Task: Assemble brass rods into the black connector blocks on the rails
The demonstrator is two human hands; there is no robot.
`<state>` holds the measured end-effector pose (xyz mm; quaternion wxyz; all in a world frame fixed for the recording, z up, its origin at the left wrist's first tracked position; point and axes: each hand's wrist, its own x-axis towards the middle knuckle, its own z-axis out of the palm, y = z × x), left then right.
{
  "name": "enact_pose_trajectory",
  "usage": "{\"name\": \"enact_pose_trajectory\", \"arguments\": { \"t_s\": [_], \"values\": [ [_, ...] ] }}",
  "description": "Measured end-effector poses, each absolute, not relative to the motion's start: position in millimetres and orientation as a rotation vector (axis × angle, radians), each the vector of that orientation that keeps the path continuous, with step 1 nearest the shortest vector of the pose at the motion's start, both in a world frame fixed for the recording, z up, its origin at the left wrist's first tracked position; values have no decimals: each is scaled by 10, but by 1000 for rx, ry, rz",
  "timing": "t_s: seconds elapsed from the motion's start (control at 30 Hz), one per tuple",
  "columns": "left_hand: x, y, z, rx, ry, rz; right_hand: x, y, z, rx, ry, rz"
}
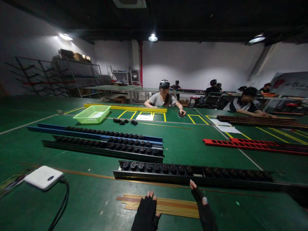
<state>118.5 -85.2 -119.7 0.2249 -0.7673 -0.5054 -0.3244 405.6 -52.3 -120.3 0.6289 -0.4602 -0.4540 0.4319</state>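
My left hand (147, 210), in a black fingerless glove, lies over a row of thin brass-coloured rods (178, 205) on the green table. Its fingers are stretched out on top of them, near their left ends. My right hand (202, 203), gloved the same way, is on edge at the right side of the rods, fingers extended and thumb apart. Its fingertips come close to a long black channel (154, 177) fitted with a row of black sockets (157, 167). Whether they touch it I cannot tell. More thin rods (96, 175) lie lengthwise between the channel and my hands.
A white box (44, 177) with black cables sits at left. Behind are blue (151, 138) and black (154, 158) channels with sockets, a green basket (91, 115), a yellow rail (134, 108) and red frames (216, 142). A person (163, 98) sits opposite; others work further back.
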Motion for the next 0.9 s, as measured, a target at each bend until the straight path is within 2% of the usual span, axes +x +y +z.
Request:
{"name": "enact_pose_trajectory", "arguments": {
  "t_s": [0.13,0.27,0.47,0.73,0.9],
  "values": [
    [1273,-874,-1110,-2109,-1461,-893,4205,-521,-1022,-914,-525,1136],
    [1293,-883,-1077,-2114,-1455,-865,4130,-538,-894,-844,-435,1300],
    [1302,-872,-1099,-2115,-1429,-834,4117,-498,-914,-844,-573,1248],
    [1240,-830,-1134,-2110,-1334,-763,4101,-587,-601,-877,-767,1265],
    [1245,-829,-1173,-2070,-1312,-771,3990,-561,-832,-1068,-1022,1081]
  ]
}}
